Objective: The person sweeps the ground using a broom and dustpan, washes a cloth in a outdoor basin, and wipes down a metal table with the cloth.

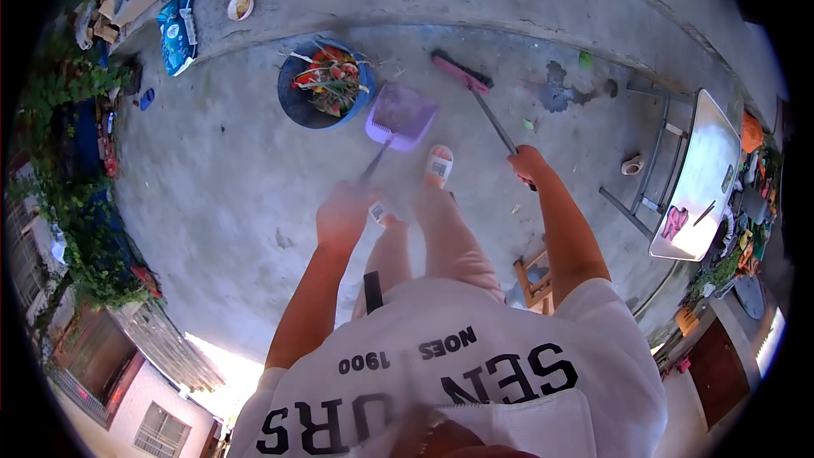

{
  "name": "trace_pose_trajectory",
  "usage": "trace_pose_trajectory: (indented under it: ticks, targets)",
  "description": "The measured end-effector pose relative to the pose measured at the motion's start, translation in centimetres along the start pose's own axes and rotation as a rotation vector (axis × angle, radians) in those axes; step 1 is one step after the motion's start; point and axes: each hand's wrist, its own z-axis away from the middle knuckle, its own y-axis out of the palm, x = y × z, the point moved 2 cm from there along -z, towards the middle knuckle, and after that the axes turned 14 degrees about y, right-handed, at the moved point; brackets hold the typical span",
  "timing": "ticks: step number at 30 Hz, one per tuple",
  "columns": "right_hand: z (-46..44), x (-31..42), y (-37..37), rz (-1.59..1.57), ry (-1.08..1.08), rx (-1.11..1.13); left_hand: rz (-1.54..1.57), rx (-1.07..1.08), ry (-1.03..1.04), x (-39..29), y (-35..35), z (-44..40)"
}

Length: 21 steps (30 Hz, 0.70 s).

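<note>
Purple in the head view, the dustpan [405, 110] sits low over or on the concrete floor [229, 178], at one o'clock from the left hand [341, 217], which is blurred but appears closed around its handle. The right hand [531, 166] is wrapped round the broom [463, 73], whose pink head lies at eleven o'clock from that fist and two o'clock from the dustpan, apart from it. At the dustpan's ten o'clock, just beside it, stands a blue bucket [298, 103] holding scraps [332, 78]. Sweeping seems the step in hand; gathering dirt would call for drawing the bristles towards seven or eight o'clock while the left hand steadies the dustpan.
</note>
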Motion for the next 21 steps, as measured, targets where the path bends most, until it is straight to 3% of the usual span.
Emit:
trace_pose_trajectory:
  ticks: [1,5,7,9,10,12,14,16,19,21]
  targets:
    - [1.3,-0.9,-1.2,-0.023,-0.015,0.094,0.02,0.01,-0.027,0.1,-0.4,-0.2]
    - [4.3,0.0,-1.9,0.033,-0.095,-0.144,0.055,0.043,-0.073,0.6,-0.6,-0.9]
    - [0.6,3.0,-0.5,0.025,-0.108,-0.252,0.073,-0.035,-0.013,1.3,0.4,-0.8]
    - [-5.9,5.0,1.9,0.256,-0.196,-0.398,0.116,-0.222,0.104,2.1,1.8,-0.9]
    - [-8.2,5.7,3.3,0.37,-0.24,-0.469,0.095,-0.199,0.103,2.2,1.9,-1.0]
    - [-9.0,6.1,5.9,0.755,-0.205,-0.115,0.058,-0.147,0.107,2.3,2.1,-1.3]
    - [-7.7,5.4,5.5,0.726,-0.134,0.067,0.052,-0.164,0.1,2.8,3.2,-1.0]
    - [2.9,4.9,1.4,0.281,-0.043,0.071,0.046,-0.192,0.128,2.9,3.2,-0.5]
    - [10.6,7.0,-0.5,0.259,-0.079,0.049,0.077,-0.21,0.134,2.5,3.2,-0.2]
    - [7.7,8.8,1.3,0.318,-0.196,-0.142,0.145,-0.162,0.045,2.7,4.3,-0.2]
